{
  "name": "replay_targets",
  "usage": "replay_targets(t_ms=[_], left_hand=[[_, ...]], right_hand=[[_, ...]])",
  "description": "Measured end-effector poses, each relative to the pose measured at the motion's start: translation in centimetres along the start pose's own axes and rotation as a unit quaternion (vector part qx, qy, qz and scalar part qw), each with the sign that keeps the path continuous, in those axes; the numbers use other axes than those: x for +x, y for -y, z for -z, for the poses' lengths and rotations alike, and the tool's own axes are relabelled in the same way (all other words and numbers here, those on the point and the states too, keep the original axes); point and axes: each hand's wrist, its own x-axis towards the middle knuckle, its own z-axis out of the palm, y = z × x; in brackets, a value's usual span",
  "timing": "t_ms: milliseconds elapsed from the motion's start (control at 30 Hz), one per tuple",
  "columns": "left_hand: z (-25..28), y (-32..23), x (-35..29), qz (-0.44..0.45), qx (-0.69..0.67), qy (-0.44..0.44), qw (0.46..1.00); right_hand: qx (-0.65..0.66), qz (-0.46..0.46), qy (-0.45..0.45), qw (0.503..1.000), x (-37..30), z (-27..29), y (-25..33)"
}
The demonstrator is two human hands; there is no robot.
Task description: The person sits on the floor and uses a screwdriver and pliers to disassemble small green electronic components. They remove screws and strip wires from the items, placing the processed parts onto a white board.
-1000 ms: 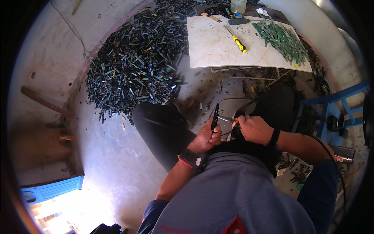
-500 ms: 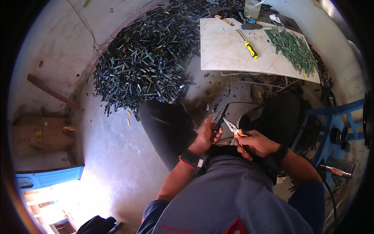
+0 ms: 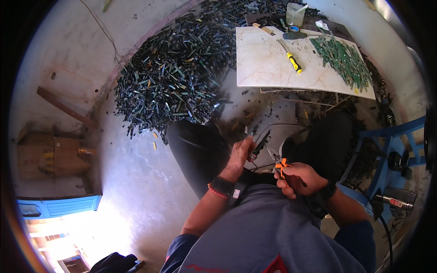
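Between the thumb and fingers of my left hand [image 3: 237, 159] is a narrow black strip [image 3: 261, 144], tilted up and away from me, with a paler patch along it. My right hand [image 3: 301, 177] is wrapped round a pair of long-nose pliers [image 3: 283, 166] with orange handles. The pliers' jaws point up toward the strip's near end, and whether they touch it I cannot tell. Both hands are over my lap, between my knees.
A large heap of dark strips [image 3: 177, 77] covers the floor ahead on the left. On a pale board [image 3: 259, 68] lie a yellow-black screwdriver [image 3: 295, 63], a hammer [image 3: 296, 35] and a pile of green strips [image 3: 343, 59]. To the right stands a blue chair [image 3: 387, 154].
My right hand has turned the pliers, so their jaws look less spread out to view. The strip in my left hand has tilted slightly and shows a paler face. The view has shifted a little.
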Motion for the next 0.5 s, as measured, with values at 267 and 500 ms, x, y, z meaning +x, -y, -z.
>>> replay_targets(t_ms=[267, 500], left_hand=[[-0.3, -2.0, 2.2, -0.24, 0.081, 0.093, 0.963], [-0.7, -0.2, 1.8, -0.21, 0.03, 0.208, 0.955]], right_hand=[[0.004, -0.057, 0.065, 0.996, -0.5, 0.0, -1.4], [0.062, -0.025, 0.078, 0.995, -1.1, -0.7, -2.0]])
